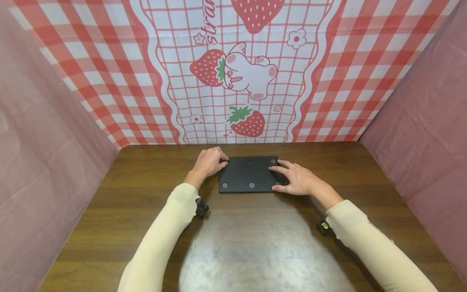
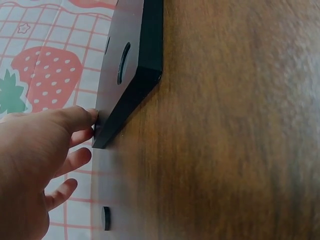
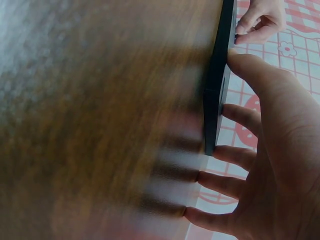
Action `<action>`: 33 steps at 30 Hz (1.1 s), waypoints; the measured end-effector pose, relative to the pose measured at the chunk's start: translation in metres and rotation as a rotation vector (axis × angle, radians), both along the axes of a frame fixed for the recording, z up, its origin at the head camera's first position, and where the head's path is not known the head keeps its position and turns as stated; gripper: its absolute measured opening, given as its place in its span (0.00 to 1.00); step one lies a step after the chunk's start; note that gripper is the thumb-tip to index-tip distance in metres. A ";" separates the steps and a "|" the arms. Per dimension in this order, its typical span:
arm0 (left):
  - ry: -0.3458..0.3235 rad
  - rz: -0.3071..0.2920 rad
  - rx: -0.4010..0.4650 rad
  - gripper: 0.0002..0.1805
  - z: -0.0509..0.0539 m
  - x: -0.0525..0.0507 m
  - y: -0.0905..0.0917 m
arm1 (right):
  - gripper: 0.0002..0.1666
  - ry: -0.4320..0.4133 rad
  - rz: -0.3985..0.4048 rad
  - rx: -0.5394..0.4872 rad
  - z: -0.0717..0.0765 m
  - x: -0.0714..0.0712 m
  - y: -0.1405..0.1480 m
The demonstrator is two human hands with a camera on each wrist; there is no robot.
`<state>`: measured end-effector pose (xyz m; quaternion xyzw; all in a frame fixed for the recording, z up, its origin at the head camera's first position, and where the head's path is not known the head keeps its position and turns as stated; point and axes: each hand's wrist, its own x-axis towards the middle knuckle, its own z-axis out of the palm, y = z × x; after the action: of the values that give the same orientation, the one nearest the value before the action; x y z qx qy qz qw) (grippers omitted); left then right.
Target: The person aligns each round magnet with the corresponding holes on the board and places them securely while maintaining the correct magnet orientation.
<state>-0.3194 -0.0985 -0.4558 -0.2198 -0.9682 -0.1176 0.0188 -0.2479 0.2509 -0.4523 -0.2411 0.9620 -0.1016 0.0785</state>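
A flat black rectangular board (image 1: 238,174) lies on the table, with round grey spots at its edges and a black round one at the middle of its far edge. At its far left corner, the left hand (image 1: 209,161) pinches a small dark piece, apparently a black disc, between thumb and forefinger; the fingers mostly hide it. The right hand (image 1: 300,180) rests its spread fingers and thumb along the board's right end. In the left wrist view, another black disc (image 2: 106,218) lies on the table below the left fingers; the head view does not show it.
The brown wooden table (image 1: 255,239) reaches back to a strawberry-patterned checked cloth (image 1: 248,73) hanging just behind the board. Pink cloth (image 1: 423,93) hangs on both sides. Each wrist wears a small black camera (image 1: 202,207).
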 end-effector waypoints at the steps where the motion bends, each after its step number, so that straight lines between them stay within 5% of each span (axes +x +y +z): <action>1: 0.000 0.001 -0.002 0.14 0.000 0.000 0.000 | 0.48 0.000 0.000 0.000 0.000 0.000 0.000; 16: 0.012 0.016 -0.011 0.14 0.007 0.002 -0.005 | 0.48 -0.005 -0.004 0.002 0.000 0.000 0.000; 18: 0.020 0.007 0.003 0.14 -0.002 -0.006 -0.009 | 0.48 -0.007 -0.005 0.002 0.000 0.000 -0.001; 28: 0.031 0.009 0.009 0.13 0.006 0.005 -0.017 | 0.49 -0.011 -0.004 -0.008 -0.001 0.001 0.000; 29: 0.041 -0.002 0.021 0.14 -0.004 -0.003 -0.022 | 0.49 -0.010 -0.004 -0.008 -0.001 0.001 0.000; 33: 0.039 0.005 0.015 0.14 -0.004 -0.002 -0.025 | 0.48 -0.008 -0.002 -0.008 -0.001 0.000 0.000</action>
<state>-0.3211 -0.1236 -0.4602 -0.2195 -0.9673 -0.1207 0.0398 -0.2474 0.2505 -0.4537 -0.2398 0.9615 -0.1067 0.0812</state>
